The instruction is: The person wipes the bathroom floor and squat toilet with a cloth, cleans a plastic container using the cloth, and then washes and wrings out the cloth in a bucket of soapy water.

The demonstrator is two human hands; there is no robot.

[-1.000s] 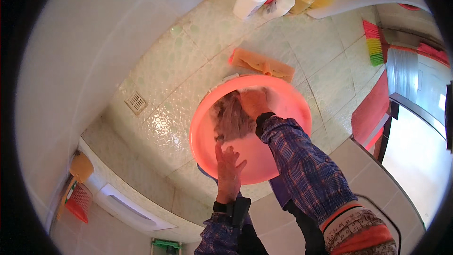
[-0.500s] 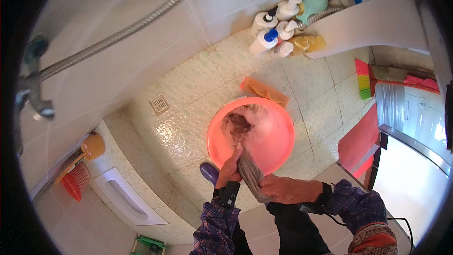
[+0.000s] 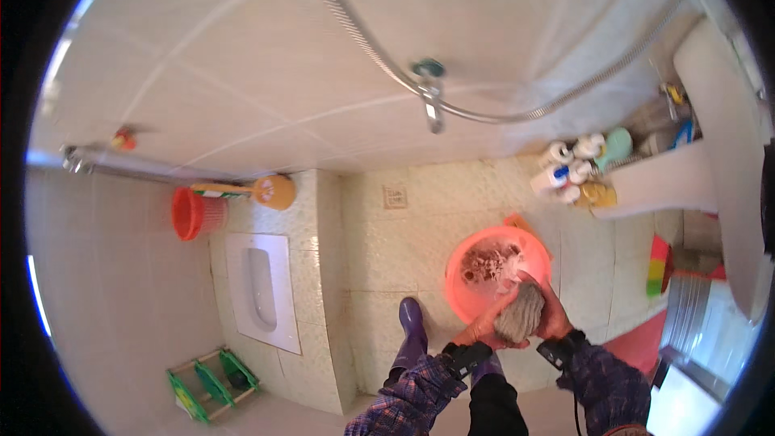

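Observation:
A wet-looking grey cloth (image 3: 521, 313) is bunched into a wad between my two hands, above the near rim of the pink basin (image 3: 453, 284). My left hand (image 3: 486, 329) closes on its left side and underside, and my right hand (image 3: 555, 315) wraps its right side. Some fingers are hidden behind the cloth. Inside the basin is dark, sudsy water (image 3: 484, 265), with white foam toward its right side. What kind of cloth it is cannot be made out.
An orange brush-like object (image 3: 517, 222) lies behind the basin. Pump bottles (image 3: 565, 171) cluster by the white pedestal (image 3: 658, 182) at right. A metal hose (image 3: 533, 115) loops below the tap (image 3: 432, 101). A squat toilet (image 3: 262, 295) sits on the raised step at left.
The view has swung left, so the basin appears farther right. The cloth, earlier stretched lengthwise between my hands, is now gathered in a wad, and my hands have come closer together.

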